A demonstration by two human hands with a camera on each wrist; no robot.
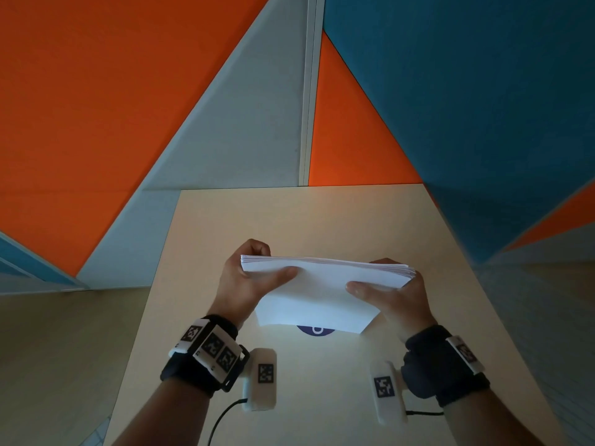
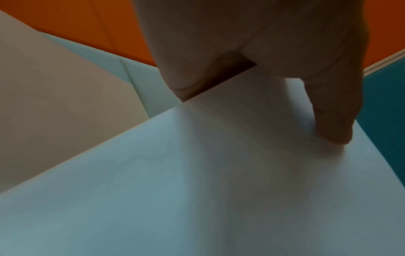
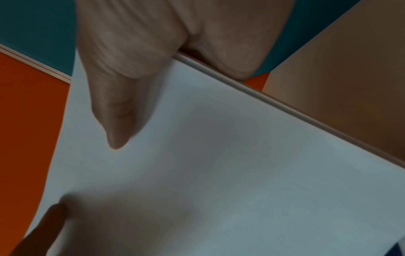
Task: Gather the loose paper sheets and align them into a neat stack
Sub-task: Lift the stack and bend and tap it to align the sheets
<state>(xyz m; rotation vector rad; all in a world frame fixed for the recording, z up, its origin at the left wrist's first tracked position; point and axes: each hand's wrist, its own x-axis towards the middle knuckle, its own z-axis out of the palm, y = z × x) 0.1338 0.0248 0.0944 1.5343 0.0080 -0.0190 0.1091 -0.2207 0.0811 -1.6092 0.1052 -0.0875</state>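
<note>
One stack of white paper sheets (image 1: 317, 296) is held above the light wooden table (image 1: 418, 220), in front of the person, tilted so its far long edge is raised and its near edge hangs just over the tabletop. The single sheets cannot be counted; at the raised edge the layers fan slightly at both corners, so the edges are not flush.

Two hands hold it, one at each short side. The left hand (image 1: 246, 278) grips the left end, thumb lying across the top sheet and fingers curled behind the far corner. The right hand (image 1: 391, 297) grips the right end the same way, thumb on the top sheet, fingers wrapped under the edge. In the left wrist view the thumb (image 2: 333, 121) presses flat on the paper; the right wrist view shows that hand's thumb (image 3: 116, 121) doing likewise.

One dark blue round mark (image 1: 316, 330) shows on the table, partly hidden beneath the stack's near edge. Each wrist carries one dark band with white coded tags (image 1: 211, 346). Behind the table stand wall panels (image 1: 96, 91) in orange, grey and blue.
</note>
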